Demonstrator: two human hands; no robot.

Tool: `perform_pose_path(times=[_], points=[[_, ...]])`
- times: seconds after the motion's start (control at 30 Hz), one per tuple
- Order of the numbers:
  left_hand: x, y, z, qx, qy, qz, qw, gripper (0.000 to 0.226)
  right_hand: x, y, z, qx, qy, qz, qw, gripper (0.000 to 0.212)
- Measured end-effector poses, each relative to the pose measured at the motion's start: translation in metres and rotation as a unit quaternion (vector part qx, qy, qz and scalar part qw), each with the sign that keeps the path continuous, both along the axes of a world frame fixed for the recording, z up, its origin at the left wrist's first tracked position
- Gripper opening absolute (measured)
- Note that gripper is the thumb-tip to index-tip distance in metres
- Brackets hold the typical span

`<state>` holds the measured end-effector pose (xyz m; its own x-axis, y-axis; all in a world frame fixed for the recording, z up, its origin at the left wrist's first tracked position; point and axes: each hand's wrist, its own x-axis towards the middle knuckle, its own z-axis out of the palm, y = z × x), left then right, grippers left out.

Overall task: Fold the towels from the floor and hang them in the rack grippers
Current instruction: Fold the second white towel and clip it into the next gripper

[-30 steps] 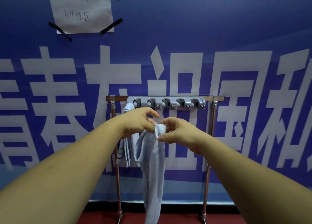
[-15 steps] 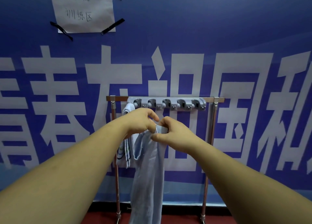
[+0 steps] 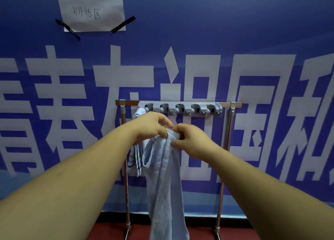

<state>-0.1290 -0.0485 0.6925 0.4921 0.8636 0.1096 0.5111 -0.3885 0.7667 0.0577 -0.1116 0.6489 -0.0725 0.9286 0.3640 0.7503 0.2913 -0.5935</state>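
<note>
Pale blue terry towel [image 3: 165,176]: how does it look, and where is it? (Student)

It is gathered lengthwise into a narrow, rumpled band. Its top edge is at the centre of the view and the rest hangs straight down toward 6 o'clock, reaching the dark red floor [image 3: 198,232] region at the frame's lower edge. A loose fold with a hemmed border sags out at the band's 9 o'clock side. The top edge lies just below the grey plastic rack of five roller clamps [image 3: 180,108], at 12 o'clock from it, and is in none of the clamps. (Tutor)

What holds it? (Student)

Both hands hold it by the top edge. The left hand [image 3: 153,126] comes in from 7 o'clock with curled fingers and pinches the edge between thumb and fingertips. The right hand [image 3: 191,140] comes in from 5 o'clock and nips the adjoining corner between thumb and bent forefinger. The two hands almost touch, and both forearms are stretched forward. (Tutor)

And the surroundings? (Student)

A white towel with dark stripes [image 3: 134,160] hangs from the rack's leftmost clamp, at 9 o'clock from the blue towel and partly behind the left wrist. The rack sits on a slim metal stand [image 3: 229,149] before a blue banner with large white characters [image 3: 126,88]. A taped paper sheet [image 3: 92,10] is at the view's 11 o'clock. (Tutor)
</note>
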Motion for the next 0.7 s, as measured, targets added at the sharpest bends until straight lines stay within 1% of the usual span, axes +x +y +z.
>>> perform_pose_path(times=[0.23,0.43,0.57,0.7], points=[[-0.005,0.001,0.001,0.005,-0.021,-0.011,1.0,0.04,0.002,0.001,0.005,0.004,0.004,-0.014,1.0,0.013],[-0.006,-0.002,-0.014,0.014,-0.064,-0.008,0.998,0.034,0.0,0.0,0.009,-0.013,0.02,-0.001,1.0,0.018],[-0.01,0.0,-0.023,0.002,-0.074,-0.018,0.997,0.031,0.0,0.003,0.005,-0.019,0.032,-0.005,0.999,0.019],[-0.011,0.001,-0.029,0.008,-0.096,-0.023,0.995,0.028,0.001,0.001,0.004,-0.02,0.033,-0.012,0.999,0.017]])
